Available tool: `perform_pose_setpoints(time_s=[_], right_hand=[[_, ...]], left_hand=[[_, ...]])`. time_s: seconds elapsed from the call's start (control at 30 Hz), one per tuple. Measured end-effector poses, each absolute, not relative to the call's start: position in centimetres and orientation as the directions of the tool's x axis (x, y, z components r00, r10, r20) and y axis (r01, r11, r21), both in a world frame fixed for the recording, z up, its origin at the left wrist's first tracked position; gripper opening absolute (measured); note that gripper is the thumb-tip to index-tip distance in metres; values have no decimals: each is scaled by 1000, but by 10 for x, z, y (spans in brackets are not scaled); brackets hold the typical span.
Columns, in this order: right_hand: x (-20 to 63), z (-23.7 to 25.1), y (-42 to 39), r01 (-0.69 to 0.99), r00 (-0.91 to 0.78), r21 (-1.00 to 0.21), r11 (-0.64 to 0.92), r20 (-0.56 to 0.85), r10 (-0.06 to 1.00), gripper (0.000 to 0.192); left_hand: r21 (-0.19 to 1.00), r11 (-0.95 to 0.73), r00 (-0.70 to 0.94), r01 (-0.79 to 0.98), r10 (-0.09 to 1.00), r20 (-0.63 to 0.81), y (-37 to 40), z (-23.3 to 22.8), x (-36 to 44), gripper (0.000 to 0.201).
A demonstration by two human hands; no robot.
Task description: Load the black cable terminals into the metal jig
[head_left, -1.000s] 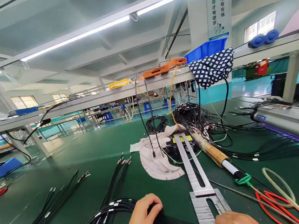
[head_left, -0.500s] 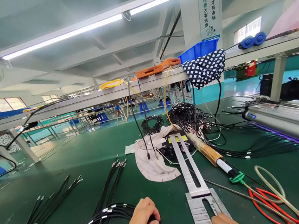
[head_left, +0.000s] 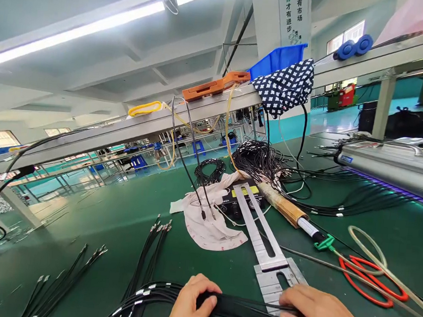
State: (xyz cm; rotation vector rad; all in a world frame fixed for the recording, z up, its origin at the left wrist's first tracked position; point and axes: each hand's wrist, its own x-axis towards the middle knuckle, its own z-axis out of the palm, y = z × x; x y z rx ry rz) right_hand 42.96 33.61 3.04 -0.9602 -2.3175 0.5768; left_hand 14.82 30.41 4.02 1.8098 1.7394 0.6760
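Note:
My left hand [head_left: 193,304] is closed around a bundle of thin black cables [head_left: 238,308] at the bottom centre. White tags [head_left: 146,290] mark the cables where they curve away to its left. To the right, my right hand [head_left: 316,313] has its thumb and fingers closed on the same bundle, a short span apart from the left. The cables between the hands cross over the lower part of a slotted metal plate [head_left: 268,293]. More black cables hang below the bundle, cut off by the picture's bottom edge.
Separate groups of black cables [head_left: 68,279] lie at the left of the green table [head_left: 116,219]. A white cloth [head_left: 205,227], a coiled cable heap [head_left: 260,158], a tube with a green end [head_left: 312,233], red tubing [head_left: 367,283] and a silver lamp box [head_left: 394,161] lie beyond. A shelf rail [head_left: 116,137] crosses above.
My right hand has moved from the metal plate to the cable bundle and now grips it. The bundle's span is lifted across the plate. The view has shifted slightly.

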Motion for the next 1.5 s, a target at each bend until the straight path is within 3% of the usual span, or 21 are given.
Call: perform_pose_setpoints(time_s=[0.13, 0.23, 0.33, 0.5, 0.63, 0.73, 0.83, 0.9, 1.07, 1.2, 1.3, 1.37, 1.5], right_hand=[[434, 30, 345, 552, -515, -636, 538, 247, 821, 37], [440, 27, 355, 579, -455, -636, 510, 266, 850, 32], [444, 27, 364, 557, -435, -673, 487, 264, 861, 30], [446, 39, 370, 509, -371, -787, 348, 165, 914, 26], [446, 42, 369, 519, -368, -760, 391, 214, 905, 30], [445, 39, 372, 465, -366, -831, 306, 134, 921, 34], [446, 35, 378, 416, -341, -909, 9, -147, 928, 37], [448, 32, 382, 422, -316, -905, -61, -210, 925, 40], [453, 29, 385, 431, -259, -902, 40, -82, 962, 35], [452, 27, 385, 394, -267, -915, 85, -25, 963, 34], [450, 26, 385, 359, -284, -930, 80, -27, 959, 36], [449, 26, 385, 337, -293, -939, 70, -34, 955, 37], [448, 25, 386, 311, -297, -950, 42, -55, 953, 34]], left_hand=[[664, -117, -15, 739, 982, 189, 303, 33, 155, 19], [613, -166, -81, 773, 931, 355, 305, 22, 157, 17], [526, -197, -38, 828, 914, 403, 310, 13, 154, 16], [320, -181, 99, 930, 961, 258, 322, 22, 159, 16], [329, -234, 243, 915, 970, 14, 334, 45, 187, 35], [303, -311, 324, 901, 946, 8, 340, 50, 204, 24], [381, -306, 263, 872, 951, 162, 340, 39, 205, 17], [449, -284, 218, 847, 956, 195, 339, 29, 201, 15], [474, -265, 255, 840, 963, 86, 340, 18, 201, 14], [571, -191, 207, 798, 978, 38, 342, 27, 210, 6], [706, -142, 184, 694, 983, 18, 342, 31, 213, 27], [782, -116, 168, 612, 986, 15, 343, 30, 213, 30], [762, -101, 133, 640, 991, 19, 346, 24, 213, 30]])
